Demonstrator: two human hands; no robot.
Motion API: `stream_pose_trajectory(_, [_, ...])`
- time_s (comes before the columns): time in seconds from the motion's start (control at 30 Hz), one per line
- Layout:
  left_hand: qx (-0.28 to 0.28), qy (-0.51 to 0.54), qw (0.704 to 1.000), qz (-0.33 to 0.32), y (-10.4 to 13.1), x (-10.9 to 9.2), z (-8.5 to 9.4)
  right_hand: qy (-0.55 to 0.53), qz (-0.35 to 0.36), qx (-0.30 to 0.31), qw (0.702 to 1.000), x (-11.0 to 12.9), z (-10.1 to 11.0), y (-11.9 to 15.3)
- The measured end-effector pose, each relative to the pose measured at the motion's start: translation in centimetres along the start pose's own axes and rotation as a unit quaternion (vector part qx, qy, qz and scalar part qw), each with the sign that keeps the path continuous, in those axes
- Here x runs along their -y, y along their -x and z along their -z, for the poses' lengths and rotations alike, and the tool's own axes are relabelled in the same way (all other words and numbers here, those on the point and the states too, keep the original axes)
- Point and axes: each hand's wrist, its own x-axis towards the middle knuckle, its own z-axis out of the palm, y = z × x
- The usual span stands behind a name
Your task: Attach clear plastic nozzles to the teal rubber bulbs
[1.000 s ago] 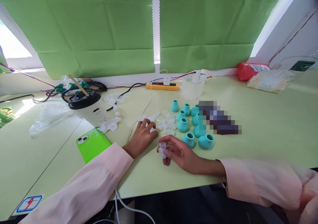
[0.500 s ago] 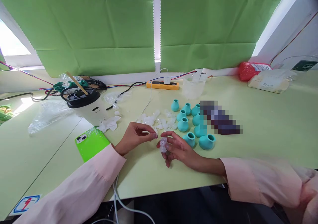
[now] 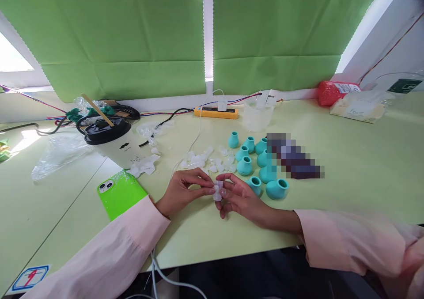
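A small translucent plastic piece (image 3: pixel 217 192) with rounded knobs is held upright between the fingers and thumb of my right hand (image 3: pixel 243 198). My left hand (image 3: pixel 185 188) is pinched closed, its fingertips meeting the left side of that piece; whether a smaller part sits in the pinch is hidden. Just beyond my hands lies a loose scatter of small translucent white pieces (image 3: pixel 198 159). To the right, close to my right hand, stand several teal bulb-shaped pieces (image 3: pixel 276 188) with round open necks.
A green phone (image 3: pixel 122 194) lies left of my left forearm, below a white cup (image 3: pixel 121 146) with black lid. Farther back are an orange power strip (image 3: pixel 215 112) and a clear plastic tub (image 3: pixel 257 117). A white cable (image 3: pixel 195 140) runs toward my left hand.
My left hand has moved slightly right, and its pinched fingertips now touch the translucent piece in my right hand. The right hand stays nearly in place. The view has shifted slightly.
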Motion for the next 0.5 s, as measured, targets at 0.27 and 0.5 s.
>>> stream_pose_trajectory(0.27, [0.001, -0.059, 0.998, -0.032, -0.02, -0.14, -0.11, -0.007, -0.003, -0.004, 1.0, 0.08, -0.03, 0.13])
stream_pose_trajectory(0.5, [-0.001, -0.087, 0.996, -0.01, 0.09, -0.31, -0.1, -0.017, 0.006, -0.031, 0.999, 0.21, -0.29, 0.09])
